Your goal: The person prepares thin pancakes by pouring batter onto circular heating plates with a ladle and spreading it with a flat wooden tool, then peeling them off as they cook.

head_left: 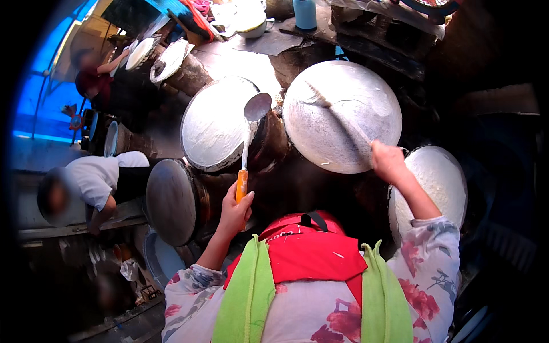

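My left hand (pixel 233 210) grips the orange handle of a metal ladle (pixel 257 106). The ladle's bowl, smeared with white batter, is over the right edge of a round griddle (pixel 214 124) coated in a white layer. In my right hand (pixel 388 160) is a long-handled brush (pixel 318 97), its pale bristles at the upper left of a second round griddle (pixel 364 94). That plate has a thin, streaky whitish film. Below my right forearm, another griddle (pixel 441 184) carries a lumpy white layer. A bare-looking grey griddle (pixel 169 201) stands left of my left hand.
A blue container (pixel 305 15) and a white pot (pixel 253 29) stand on the back ledge. One person (pixel 94 176) bends over at left; another (pixel 96 79) works at griddles (pixel 139 53) farther back. A pale blue basin (pixel 161 259) sits lower left.
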Demonstrator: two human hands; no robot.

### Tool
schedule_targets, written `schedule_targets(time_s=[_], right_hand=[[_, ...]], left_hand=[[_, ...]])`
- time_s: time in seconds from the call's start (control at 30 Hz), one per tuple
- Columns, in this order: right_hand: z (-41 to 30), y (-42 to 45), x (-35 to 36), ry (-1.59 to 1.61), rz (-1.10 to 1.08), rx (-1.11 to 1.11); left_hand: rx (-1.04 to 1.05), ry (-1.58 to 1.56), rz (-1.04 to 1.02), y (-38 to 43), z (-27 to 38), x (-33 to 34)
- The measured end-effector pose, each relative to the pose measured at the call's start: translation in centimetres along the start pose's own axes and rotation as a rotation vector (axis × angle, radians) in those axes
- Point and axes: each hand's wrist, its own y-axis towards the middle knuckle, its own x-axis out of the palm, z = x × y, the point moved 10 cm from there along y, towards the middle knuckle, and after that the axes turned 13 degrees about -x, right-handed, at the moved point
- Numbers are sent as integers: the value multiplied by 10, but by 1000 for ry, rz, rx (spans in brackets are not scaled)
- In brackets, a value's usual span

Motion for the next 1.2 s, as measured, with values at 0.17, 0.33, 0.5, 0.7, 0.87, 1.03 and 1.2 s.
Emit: schedule_targets(time_s=[0.17,0.33,0.5,0.7,0.87,1.03,1.2], right_hand=[[49,59,1,-21,49,-12],[-14,17,7,54,-168,-175],[-48,-58,-4,18,-241,-138],[-85,-162,-10,27,-127,52],[-120,-214,18,158,202,426],[-192,-93,59,519,495,423],[-206,-51,121,551,403,574]], left_hand=[[-42,-39,0,-1,0,1],[7,-4,-25,3,11,-4],[44,104,-127,18,20,5],[313,655,-154,-5,-11,5],[265,695,-262,-25,-29,-3],[533,605,-199,-28,-13,-28],[384,428,-224,-2,-15,-61]])
